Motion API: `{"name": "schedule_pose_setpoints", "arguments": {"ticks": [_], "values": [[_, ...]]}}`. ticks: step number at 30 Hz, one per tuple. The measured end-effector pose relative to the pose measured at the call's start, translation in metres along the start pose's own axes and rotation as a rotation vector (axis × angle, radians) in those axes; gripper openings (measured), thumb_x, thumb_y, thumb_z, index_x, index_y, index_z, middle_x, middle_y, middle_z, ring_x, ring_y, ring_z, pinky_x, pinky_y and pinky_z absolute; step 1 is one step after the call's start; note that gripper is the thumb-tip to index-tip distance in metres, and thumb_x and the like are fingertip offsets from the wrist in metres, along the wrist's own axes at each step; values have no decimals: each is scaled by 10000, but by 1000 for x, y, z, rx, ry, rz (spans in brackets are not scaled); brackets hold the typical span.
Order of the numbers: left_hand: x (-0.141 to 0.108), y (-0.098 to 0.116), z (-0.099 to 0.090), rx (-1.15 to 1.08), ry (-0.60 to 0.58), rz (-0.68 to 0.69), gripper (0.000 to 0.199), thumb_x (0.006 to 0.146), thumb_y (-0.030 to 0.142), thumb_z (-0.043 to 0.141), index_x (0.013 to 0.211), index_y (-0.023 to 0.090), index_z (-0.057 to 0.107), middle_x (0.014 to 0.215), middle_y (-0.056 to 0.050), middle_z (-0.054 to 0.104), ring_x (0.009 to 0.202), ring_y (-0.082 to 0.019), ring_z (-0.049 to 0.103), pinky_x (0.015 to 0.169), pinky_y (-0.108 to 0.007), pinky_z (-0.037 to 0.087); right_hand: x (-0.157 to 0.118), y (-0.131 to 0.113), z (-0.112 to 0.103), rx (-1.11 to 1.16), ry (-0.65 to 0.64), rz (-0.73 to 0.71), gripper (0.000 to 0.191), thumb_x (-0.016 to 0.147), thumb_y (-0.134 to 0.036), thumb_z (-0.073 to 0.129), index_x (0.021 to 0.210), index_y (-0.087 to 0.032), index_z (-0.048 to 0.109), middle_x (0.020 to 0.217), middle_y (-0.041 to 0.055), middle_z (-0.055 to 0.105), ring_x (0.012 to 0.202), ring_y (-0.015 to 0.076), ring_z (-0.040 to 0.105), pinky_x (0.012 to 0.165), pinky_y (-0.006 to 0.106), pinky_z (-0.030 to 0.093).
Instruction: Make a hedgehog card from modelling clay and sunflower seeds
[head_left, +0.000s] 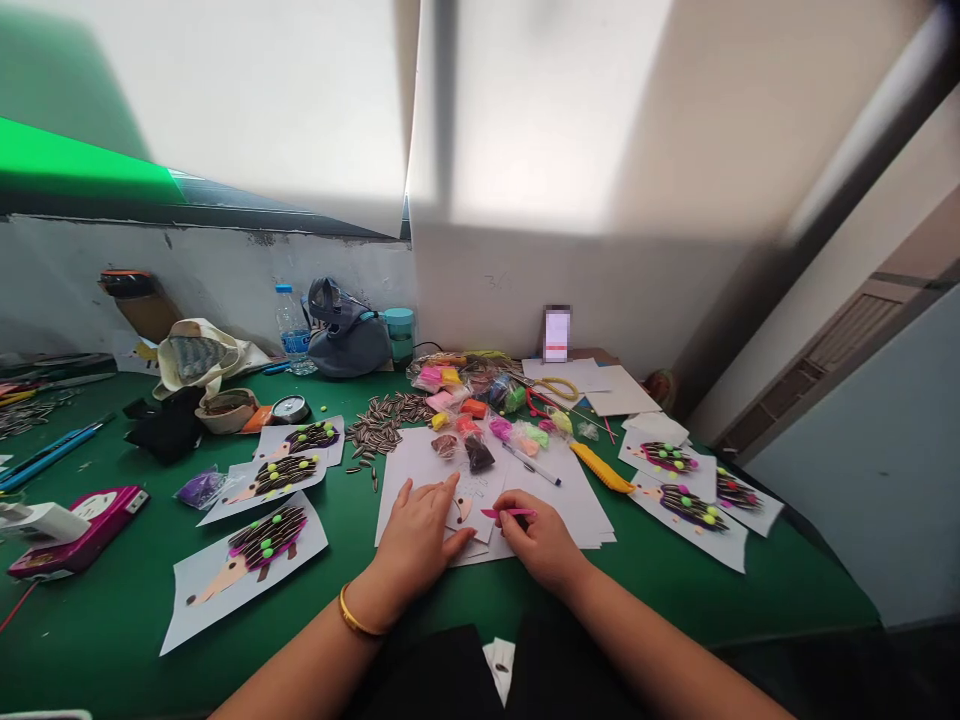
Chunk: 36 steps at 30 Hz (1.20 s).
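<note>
My left hand lies flat with its fingers apart on a small white card, covering part of it. A peach-coloured shape with a dark dot shows on the card beside my fingers. My right hand pinches a thin pink tool, whose tip points left over the card's right side. Under the card are larger white sheets. Just beyond my hands sit a dark clay packet and a white marker pen.
Finished-looking hedgehog pictures lie at the left and right. Striped seeds, coloured clay packets, yellow scissors and a yellow cutter are beyond the hands. A phone leans against the wall.
</note>
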<state>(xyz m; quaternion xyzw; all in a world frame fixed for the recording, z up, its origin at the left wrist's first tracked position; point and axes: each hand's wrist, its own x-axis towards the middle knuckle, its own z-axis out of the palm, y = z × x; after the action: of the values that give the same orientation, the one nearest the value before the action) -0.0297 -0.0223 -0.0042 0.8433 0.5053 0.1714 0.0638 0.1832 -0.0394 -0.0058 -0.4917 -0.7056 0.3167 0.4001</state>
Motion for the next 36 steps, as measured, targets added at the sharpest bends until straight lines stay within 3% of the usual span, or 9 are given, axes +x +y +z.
{"name": "schedule_pose_setpoints", "arguments": {"ticks": [7, 14, 36], "values": [[1, -3, 4, -8, 13, -12, 659, 837, 388, 669, 1417, 225, 402, 1333, -117, 604, 1245, -289, 533, 1153, -553, 211, 0, 0, 4, -74, 8, -34, 77, 835, -187, 514, 829, -227, 579, 749, -10, 607, 685, 165, 542, 642, 271, 424], [1, -1, 1, -4, -2, -13, 523, 844, 388, 674, 1310, 220, 508, 1307, -113, 625, 1250, -290, 535, 1159, -559, 201, 6, -3, 14, -133, -20, -153, 177, 830, -129, 494, 907, -223, 622, 880, 27, 665, 814, 185, 602, 751, 294, 452], [1, 2, 0, 25, 14, -10, 539, 850, 371, 672, 1333, 194, 511, 1308, -122, 633, 1241, -293, 551, 1157, -565, 222, 6, 9, 22, -190, -1, -255, 189, 804, -79, 507, 906, -209, 599, 859, 26, 666, 786, 175, 613, 727, 284, 471]]}}
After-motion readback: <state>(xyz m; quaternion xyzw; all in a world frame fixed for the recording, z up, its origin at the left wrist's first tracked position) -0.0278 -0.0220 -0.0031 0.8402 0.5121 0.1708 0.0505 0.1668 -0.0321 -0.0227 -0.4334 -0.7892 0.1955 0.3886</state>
